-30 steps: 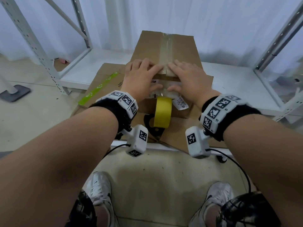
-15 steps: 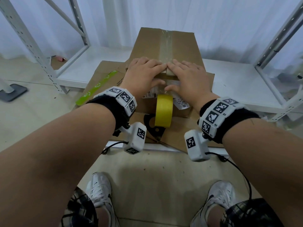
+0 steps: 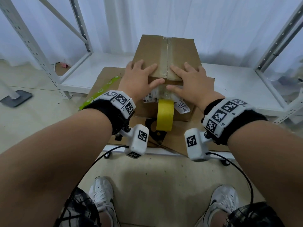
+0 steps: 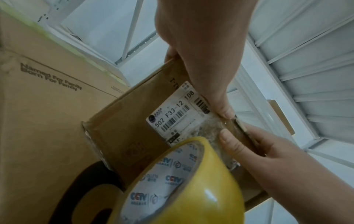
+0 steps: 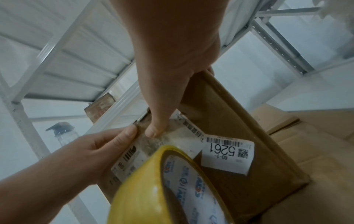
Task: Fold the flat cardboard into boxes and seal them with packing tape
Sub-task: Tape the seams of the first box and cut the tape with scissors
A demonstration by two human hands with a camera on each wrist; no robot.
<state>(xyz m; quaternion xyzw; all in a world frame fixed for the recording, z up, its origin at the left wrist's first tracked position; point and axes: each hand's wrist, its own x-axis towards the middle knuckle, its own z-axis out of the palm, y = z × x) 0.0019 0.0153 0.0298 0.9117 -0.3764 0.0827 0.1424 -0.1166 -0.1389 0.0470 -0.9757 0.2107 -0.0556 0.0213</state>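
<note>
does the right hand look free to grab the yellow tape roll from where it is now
Probably yes. The right hand lies flat on the box, holding nothing, and the tape roll hangs just below its thumb against the box front with nothing between them.

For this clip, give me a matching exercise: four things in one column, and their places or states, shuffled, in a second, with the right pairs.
Things
1. tape roll
2. left hand
3. right hand
4. flat cardboard

Places or states
A. lies under the box on the low shelf
B. fingers on the box top, left of the taped seam
C. hangs yellow in front of the box's near face
D. fingers on the box top, right of the taped seam

Pairs: 1-C, 2-B, 3-D, 4-A
</note>
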